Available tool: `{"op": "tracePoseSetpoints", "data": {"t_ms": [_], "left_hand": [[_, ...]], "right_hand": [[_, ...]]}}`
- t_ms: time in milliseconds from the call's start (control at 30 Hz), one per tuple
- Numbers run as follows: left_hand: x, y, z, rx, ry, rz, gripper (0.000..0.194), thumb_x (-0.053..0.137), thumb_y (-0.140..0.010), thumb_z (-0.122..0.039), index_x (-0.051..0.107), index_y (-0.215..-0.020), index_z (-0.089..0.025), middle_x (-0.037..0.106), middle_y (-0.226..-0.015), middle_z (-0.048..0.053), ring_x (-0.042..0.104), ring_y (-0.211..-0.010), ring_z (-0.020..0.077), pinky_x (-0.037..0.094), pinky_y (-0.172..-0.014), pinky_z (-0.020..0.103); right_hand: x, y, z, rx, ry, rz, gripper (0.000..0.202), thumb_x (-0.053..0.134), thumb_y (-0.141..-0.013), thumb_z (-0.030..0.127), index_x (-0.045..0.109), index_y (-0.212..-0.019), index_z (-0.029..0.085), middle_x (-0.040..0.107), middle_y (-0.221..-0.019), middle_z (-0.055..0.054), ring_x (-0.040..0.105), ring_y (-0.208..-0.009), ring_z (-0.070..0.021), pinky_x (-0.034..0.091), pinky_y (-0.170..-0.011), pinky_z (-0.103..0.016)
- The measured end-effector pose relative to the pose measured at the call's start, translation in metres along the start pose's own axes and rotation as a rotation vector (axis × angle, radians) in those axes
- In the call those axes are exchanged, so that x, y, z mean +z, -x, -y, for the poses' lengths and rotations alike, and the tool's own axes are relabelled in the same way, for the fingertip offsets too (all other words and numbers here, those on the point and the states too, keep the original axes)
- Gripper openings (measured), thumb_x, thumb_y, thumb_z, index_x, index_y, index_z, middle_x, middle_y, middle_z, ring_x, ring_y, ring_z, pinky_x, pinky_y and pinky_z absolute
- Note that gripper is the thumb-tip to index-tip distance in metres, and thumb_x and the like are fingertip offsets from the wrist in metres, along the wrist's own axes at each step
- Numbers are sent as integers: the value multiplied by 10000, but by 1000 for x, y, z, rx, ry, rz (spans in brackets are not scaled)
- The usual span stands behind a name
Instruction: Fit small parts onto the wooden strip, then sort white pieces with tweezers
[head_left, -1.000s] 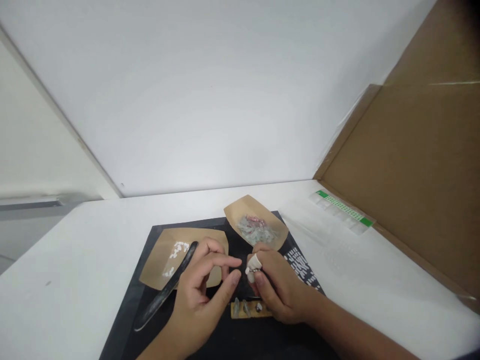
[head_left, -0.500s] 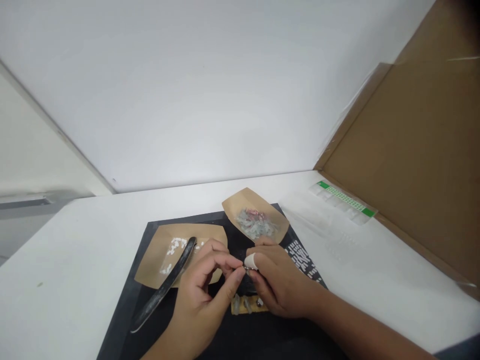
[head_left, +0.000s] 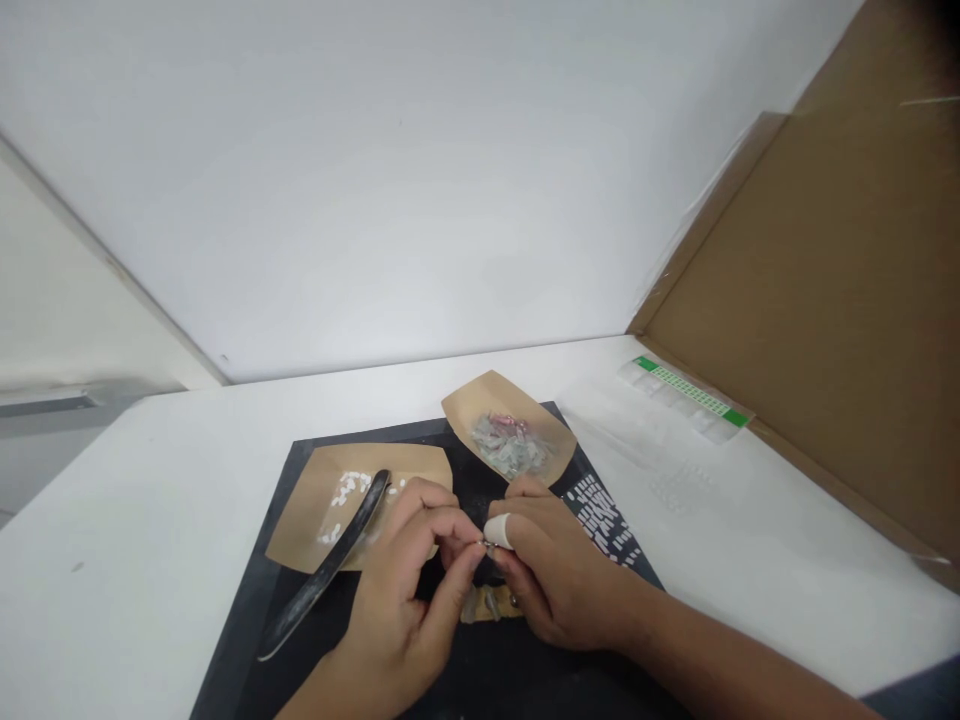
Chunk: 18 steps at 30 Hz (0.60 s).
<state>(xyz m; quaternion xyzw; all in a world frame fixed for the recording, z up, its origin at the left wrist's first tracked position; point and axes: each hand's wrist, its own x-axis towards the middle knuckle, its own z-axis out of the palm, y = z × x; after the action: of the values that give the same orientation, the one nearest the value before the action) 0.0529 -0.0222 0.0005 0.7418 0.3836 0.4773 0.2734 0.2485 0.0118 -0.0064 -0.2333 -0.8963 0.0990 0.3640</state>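
My left hand [head_left: 411, 590] pinches thumb and index finger on a small shiny metallic piece [head_left: 487, 545]. From the other side my right hand [head_left: 562, 572] grips the same piece; its finger wears a white finger cot [head_left: 498, 530]. What kind of piece it is I cannot tell, as fingertips cover most of it. Just below the hands, a yellow strip [head_left: 501, 609] bears a few small greyish pieces, partly hidden by my right hand. To the left, a dark curved file [head_left: 324, 582] leans across a brown paper tray [head_left: 300, 520] that holds small white pieces [head_left: 349, 487].
A second brown paper tray [head_left: 465, 400] holds clear and pinkish pieces [head_left: 511, 445]. Rows of small white tabs [head_left: 606, 518] lie on the black mat [head_left: 247, 610]. A clear packet with a green label [head_left: 694, 390] rests by the cardboard panel [head_left: 840, 300]. A white wall stands behind.
Both hands have shifted very slightly left in view, still pinching the small piece, which shows at a slightly different angle. The whole scene has moved a little with the camera.
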Motion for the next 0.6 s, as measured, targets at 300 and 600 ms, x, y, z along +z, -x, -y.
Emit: {"op": "tracePoseSetpoints", "data": {"t_ms": [300, 600], "left_hand": [[1, 3, 6, 41, -29, -108, 171, 587, -977, -79, 663, -1049, -213, 535, -909, 6, 574, -735, 98, 485, -683, 233], [2, 4, 3, 17, 155, -92, 268, 578, -982, -79, 709, -1153, -239, 563, -940, 22, 655, -681, 86, 556, -614, 237]], "right_hand": [[2, 1, 3, 37, 60, -127, 276, 310, -1098, 272, 501, -910, 206, 569, -748, -18, 468, -651, -170, 385, -681, -333], [1, 2, 5, 34, 161, -190, 220, 372, -1059, 217, 519, -896, 201, 588, -709, -21, 501, -632, -176, 404, -688, -328]]}}
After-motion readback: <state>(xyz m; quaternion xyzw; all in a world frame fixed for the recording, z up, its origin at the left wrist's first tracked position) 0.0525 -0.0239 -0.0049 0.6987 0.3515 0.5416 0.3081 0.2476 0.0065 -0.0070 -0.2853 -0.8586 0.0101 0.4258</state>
